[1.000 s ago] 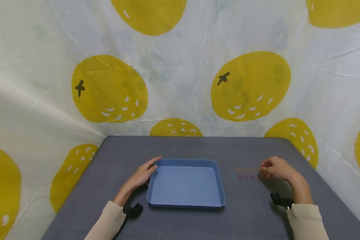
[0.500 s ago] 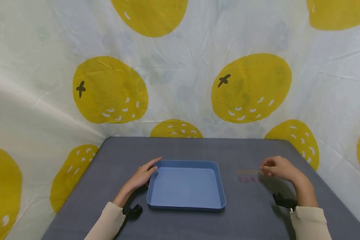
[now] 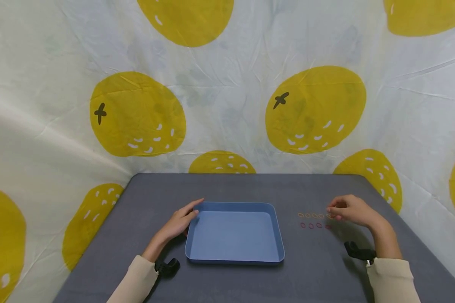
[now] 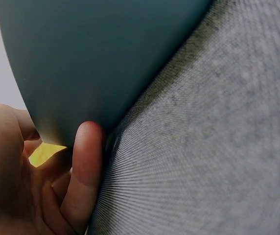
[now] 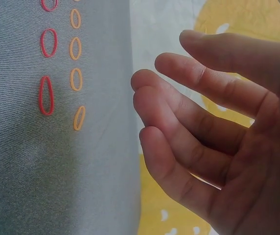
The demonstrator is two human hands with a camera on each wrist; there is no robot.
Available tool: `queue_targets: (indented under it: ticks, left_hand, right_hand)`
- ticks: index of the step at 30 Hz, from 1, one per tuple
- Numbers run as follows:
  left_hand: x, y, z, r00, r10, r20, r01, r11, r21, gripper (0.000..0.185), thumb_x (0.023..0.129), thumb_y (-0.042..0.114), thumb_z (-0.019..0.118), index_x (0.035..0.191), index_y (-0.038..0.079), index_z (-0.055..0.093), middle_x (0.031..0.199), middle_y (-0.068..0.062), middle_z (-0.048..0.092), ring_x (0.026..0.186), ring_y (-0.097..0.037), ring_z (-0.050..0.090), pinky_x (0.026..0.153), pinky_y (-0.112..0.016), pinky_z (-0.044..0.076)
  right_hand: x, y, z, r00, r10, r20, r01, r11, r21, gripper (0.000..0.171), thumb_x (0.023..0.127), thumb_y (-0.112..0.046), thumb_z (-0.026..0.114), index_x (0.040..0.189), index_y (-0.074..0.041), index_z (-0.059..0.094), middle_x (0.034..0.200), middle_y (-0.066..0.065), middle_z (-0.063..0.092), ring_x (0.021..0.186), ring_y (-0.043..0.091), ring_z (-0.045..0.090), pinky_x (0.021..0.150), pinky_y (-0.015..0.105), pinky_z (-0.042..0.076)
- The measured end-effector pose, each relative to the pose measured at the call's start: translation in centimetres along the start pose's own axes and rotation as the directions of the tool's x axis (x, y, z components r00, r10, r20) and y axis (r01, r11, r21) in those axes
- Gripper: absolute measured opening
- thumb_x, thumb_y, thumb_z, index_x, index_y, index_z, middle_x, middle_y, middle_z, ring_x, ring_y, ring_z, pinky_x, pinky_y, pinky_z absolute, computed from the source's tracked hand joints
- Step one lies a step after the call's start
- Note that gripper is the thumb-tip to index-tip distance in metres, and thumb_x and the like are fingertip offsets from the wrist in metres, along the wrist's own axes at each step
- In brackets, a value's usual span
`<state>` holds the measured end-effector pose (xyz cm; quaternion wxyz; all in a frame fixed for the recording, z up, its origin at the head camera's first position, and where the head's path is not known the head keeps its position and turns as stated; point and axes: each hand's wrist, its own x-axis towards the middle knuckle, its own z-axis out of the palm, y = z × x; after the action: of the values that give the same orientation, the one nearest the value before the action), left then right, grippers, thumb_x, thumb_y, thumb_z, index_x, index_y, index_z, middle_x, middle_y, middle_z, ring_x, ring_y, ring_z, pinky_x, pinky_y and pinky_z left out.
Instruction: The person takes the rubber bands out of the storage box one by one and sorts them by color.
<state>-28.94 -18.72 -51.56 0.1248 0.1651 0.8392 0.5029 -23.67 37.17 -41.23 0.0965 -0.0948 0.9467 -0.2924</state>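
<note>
A shallow blue tray [image 3: 233, 236] lies on the grey table. My left hand [image 3: 179, 220] holds it at its far left corner, thumb on the rim and a finger [image 4: 87, 156] against the outer wall in the left wrist view. To the right of the tray are two short rows of small rubber bands. The farther row is of orange bands [image 5: 76, 117], the nearer one of red bands [image 5: 40, 95]. My right hand [image 3: 350, 209] hovers at the right end of the rows. In the right wrist view its fingers [image 5: 167, 156] are loosely bent, with nothing between them and the thumb.
The grey table [image 3: 167, 185] ends at a white cloth backdrop [image 3: 227, 118] printed with yellow fruit, which also runs along the left and right sides. A dark wrist camera sits on each wrist, the right one [image 3: 358, 252] low beside the forearm.
My right hand has let go of an orange rubber band, which now lies at the right end of the orange row, and has lifted slightly. My left hand and the tray have stayed put.
</note>
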Motion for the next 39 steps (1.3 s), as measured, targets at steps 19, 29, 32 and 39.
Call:
queue_targets:
  ticks: [19,29,32,39]
  left_hand:
    - [0.5,-0.1,0.2,1.0,-0.002,0.004,0.002,1.0,0.009,0.049,0.111,0.033,0.048,0.16,0.033,0.041,0.16,-0.016,0.044,0.074,-0.021,0.062,0.051,-0.041,0.055]
    - [0.0,-0.3,-0.2,1.0,-0.003,-0.005,0.003,1.0,0.014,0.049,0.111,0.034,0.048,0.16,0.034,0.04,0.16,-0.018,0.044,0.07,-0.023,0.06,0.051,-0.041,0.055]
    - [-0.2,-0.5,-0.1,1.0,-0.014,-0.003,0.014,1.0,0.027,0.049,0.111,0.035,0.048,0.16,0.036,0.039,0.159,-0.018,0.045,0.076,-0.023,0.062,0.051,-0.042,0.056]
    - [-0.3,-0.5,0.0,0.999,-0.037,0.019,0.037,0.999,-0.006,0.053,0.11,0.041,0.049,0.162,0.036,0.036,0.164,-0.017,0.038,0.086,-0.023,0.062,0.054,-0.04,0.056]
  right_hand:
    - [-0.1,-0.1,0.2,1.0,-0.009,0.015,0.009,1.0,0.013,0.029,0.103,-0.023,0.063,0.11,0.003,0.072,0.095,0.008,0.076,0.078,0.019,0.068,0.069,0.026,0.056]
    - [0.7,-0.8,0.4,1.0,-0.028,0.007,0.028,1.0,0.01,0.026,0.103,-0.022,0.064,0.105,0.001,0.073,0.084,0.007,0.073,0.073,0.019,0.065,0.065,0.026,0.054]
    - [0.5,-0.9,0.5,0.999,-0.032,0.014,0.032,0.999,0.012,0.026,0.103,-0.024,0.064,0.107,0.001,0.073,0.086,0.006,0.074,0.074,0.017,0.066,0.066,0.026,0.054]
    - [-0.1,-1.0,0.3,0.997,-0.077,-0.008,0.078,0.996,0.046,0.032,0.105,-0.022,0.062,0.123,0.004,0.067,0.096,0.008,0.076,0.076,0.01,0.067,0.069,0.028,0.057]
